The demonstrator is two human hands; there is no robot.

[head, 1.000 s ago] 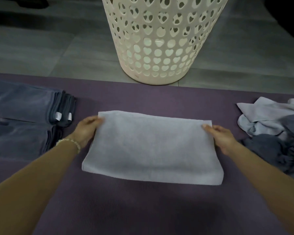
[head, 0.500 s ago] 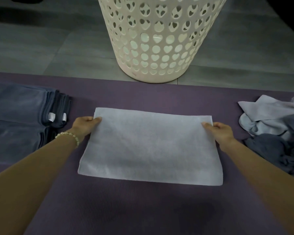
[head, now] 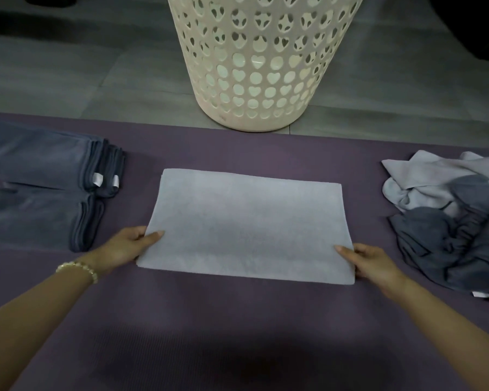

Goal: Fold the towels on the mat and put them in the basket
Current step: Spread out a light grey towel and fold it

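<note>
Towel (head: 246,224), pale and folded on the mat (head: 237,320), is pinched at its near corners by left hand (head: 124,248) and right hand (head: 374,262).

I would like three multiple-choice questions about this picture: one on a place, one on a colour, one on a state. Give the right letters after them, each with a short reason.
1. Where does the basket stand, relative to the mat?
A) on it
B) on the floor beyond it
C) to its left

2. What colour is the mat?
A) green
B) purple
C) white

3. In what state is the pile of towels on the right?
A) crumpled
B) neatly stacked
C) rolled up

Answers:
1 B: its base rests on the grey floor past the mat's far edge.
2 B: purple shows all around the light towel, which the left hand and the right hand grip.
3 A: its cloths lie bunched and creased.
</note>
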